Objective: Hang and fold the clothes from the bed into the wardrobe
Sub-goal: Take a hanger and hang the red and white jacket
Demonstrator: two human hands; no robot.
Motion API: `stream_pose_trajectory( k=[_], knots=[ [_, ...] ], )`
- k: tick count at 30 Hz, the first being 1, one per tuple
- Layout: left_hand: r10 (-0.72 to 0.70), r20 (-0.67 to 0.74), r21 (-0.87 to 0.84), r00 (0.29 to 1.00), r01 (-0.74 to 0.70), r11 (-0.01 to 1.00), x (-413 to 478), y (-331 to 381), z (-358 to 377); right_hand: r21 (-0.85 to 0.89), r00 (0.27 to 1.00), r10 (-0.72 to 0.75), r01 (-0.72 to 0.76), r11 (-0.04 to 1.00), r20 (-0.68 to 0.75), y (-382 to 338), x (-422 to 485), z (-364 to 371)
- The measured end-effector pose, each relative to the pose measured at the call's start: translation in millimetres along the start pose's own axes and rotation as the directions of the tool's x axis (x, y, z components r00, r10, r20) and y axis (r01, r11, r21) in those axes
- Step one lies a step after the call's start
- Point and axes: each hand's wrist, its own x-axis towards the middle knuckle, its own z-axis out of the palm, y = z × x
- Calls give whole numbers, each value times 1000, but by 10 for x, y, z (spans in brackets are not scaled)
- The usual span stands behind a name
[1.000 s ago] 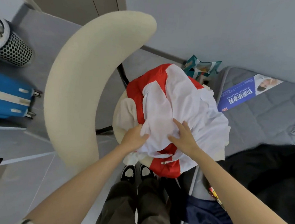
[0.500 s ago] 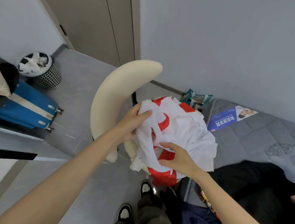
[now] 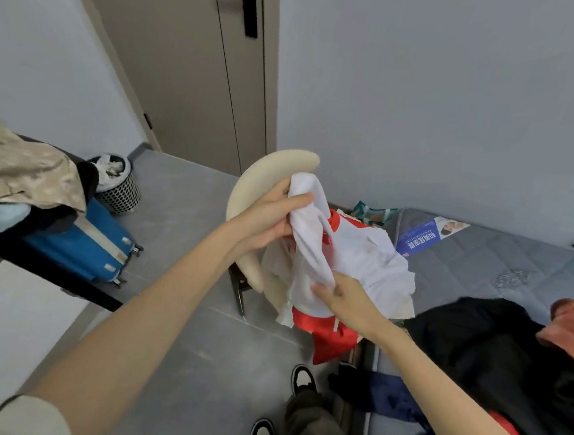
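Where left hand (image 3: 269, 216) grips, garment (image 3: 361, 257) hides its fingers.

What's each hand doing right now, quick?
Left hand: gripping the top of the white and red garment.
Right hand: pinching the same garment lower down.

Your left hand (image 3: 272, 216) grips the shirt (image 3: 354, 257) (white and red) above the chair (image 3: 246, 190); your right hand (image 3: 347, 302) pinches it lower.
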Motion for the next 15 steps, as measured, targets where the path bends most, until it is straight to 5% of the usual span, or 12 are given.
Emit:
stream_pose_trajectory(
  k=[7,15],
  knots=[
    [252,-207,351,945,-169,921,-443,132,-181,87,814,-60,134,987,-577,-516,-365,-509],
    [240,-102,619,965,-127,775,-855,-54,-228,35,848,-74,109,993,-525,-836,-626,-670]
  ],
)
